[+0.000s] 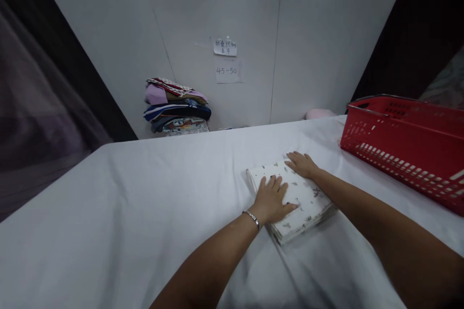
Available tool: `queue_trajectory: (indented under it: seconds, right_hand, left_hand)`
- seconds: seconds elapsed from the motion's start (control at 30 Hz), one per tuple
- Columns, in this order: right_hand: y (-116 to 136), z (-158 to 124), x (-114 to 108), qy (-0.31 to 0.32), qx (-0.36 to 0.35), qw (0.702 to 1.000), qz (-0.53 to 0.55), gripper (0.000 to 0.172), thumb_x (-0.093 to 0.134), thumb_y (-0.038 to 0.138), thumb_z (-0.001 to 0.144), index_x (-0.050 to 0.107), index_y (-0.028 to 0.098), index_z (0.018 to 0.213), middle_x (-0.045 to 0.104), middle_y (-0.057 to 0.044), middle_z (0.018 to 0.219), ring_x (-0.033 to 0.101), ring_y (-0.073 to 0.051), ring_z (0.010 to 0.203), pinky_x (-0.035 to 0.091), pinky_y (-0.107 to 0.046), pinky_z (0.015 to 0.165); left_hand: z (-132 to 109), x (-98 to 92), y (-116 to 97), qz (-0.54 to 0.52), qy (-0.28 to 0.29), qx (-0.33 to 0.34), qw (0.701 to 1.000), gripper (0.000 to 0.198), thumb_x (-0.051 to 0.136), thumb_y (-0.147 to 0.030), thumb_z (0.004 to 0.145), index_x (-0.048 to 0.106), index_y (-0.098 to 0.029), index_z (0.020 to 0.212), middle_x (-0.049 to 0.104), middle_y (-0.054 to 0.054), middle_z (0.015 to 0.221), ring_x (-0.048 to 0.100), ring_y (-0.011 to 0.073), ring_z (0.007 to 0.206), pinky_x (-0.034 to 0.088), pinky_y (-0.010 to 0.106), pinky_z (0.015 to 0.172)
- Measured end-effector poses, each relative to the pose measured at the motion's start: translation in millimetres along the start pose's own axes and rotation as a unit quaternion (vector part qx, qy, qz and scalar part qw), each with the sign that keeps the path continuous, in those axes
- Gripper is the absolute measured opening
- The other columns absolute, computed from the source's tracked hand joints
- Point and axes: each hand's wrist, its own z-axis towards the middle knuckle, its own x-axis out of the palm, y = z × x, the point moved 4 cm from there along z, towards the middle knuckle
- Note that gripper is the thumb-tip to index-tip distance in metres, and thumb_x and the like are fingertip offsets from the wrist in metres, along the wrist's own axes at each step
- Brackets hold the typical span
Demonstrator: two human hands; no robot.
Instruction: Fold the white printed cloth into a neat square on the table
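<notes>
A folded white cloth point(302, 203) with a small scattered print lies in a flat, layered rectangle on the covered table. My left hand point(272, 200), with a silver bracelet at the wrist, rests flat on its left part, fingers spread. Toward the far right edge of the cloth, my right hand point(302, 165) lies palm down with its fingers stretched out. Both hands touch the top layer, and neither grips it. The layers show along the near edge and the left side; the right forearm hides part of the right edge.
A white sheet point(174, 193) with creases covers the table. At the right stands a red plastic basket point(402, 140) with a metal handle. Beyond the far edge is a stack of folded fabrics point(177, 108) against the wall, below two paper notes point(227, 71).
</notes>
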Motion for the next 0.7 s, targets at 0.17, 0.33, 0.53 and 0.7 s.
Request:
queue_trajectory:
  seconds: [0.17,0.33,0.53,0.7]
  right_hand:
    - [-7.1,-4.7,-14.0,-0.005,0.02,0.999,0.031,0.059,0.035,0.054,0.087,0.038,0.024,0.137,0.03,-0.005,0.147,0.021,-0.025,0.136,0.015,-0.046,0.109]
    - [-49.8,-60.0,-35.2,-0.05,0.182,0.972,0.137,0.062,0.04,0.052,0.086,0.041,0.014,0.135,0.049,-0.012,0.134,0.049,-0.024,0.118,0.038,-0.033,0.097]
    - [-78.3,-114.5,-38.4,0.002,0.259,0.949,0.178,0.048,0.048,0.058,0.078,0.071,0.018,0.09,0.07,-0.011,0.092,0.065,-0.025,0.083,0.05,-0.035,0.075]
    - [-77.1,-112.3,-36.6,-0.007,0.271,0.946,0.178,0.053,0.066,0.057,0.064,0.069,0.016,0.097,0.065,-0.015,0.107,0.059,-0.031,0.1,0.046,-0.04,0.084]
  left_hand:
    - [0.8,0.0,1.0,-0.002,0.006,-0.008,1.0,0.074,0.023,-0.069,0.082,0.032,-0.022,0.138,0.02,0.007,0.15,0.008,0.0276,0.138,0.001,0.05,0.11]
    - [4.3,-11.4,9.2,-0.029,-0.002,0.004,1.0,0.065,0.025,-0.064,0.085,0.041,-0.023,0.132,0.026,0.007,0.148,0.015,0.0256,0.137,0.009,0.048,0.11]
    - [19.7,-34.4,64.8,-0.021,-0.073,-0.177,0.981,0.049,0.034,-0.048,0.089,0.046,-0.02,0.127,0.032,0.011,0.144,0.023,0.0278,0.134,0.017,0.049,0.107]
    - [29.4,-34.1,95.3,-0.079,-0.018,-0.227,0.971,0.051,0.045,-0.046,0.084,0.05,-0.015,0.124,0.05,0.013,0.13,0.045,0.0258,0.12,0.035,0.034,0.097]
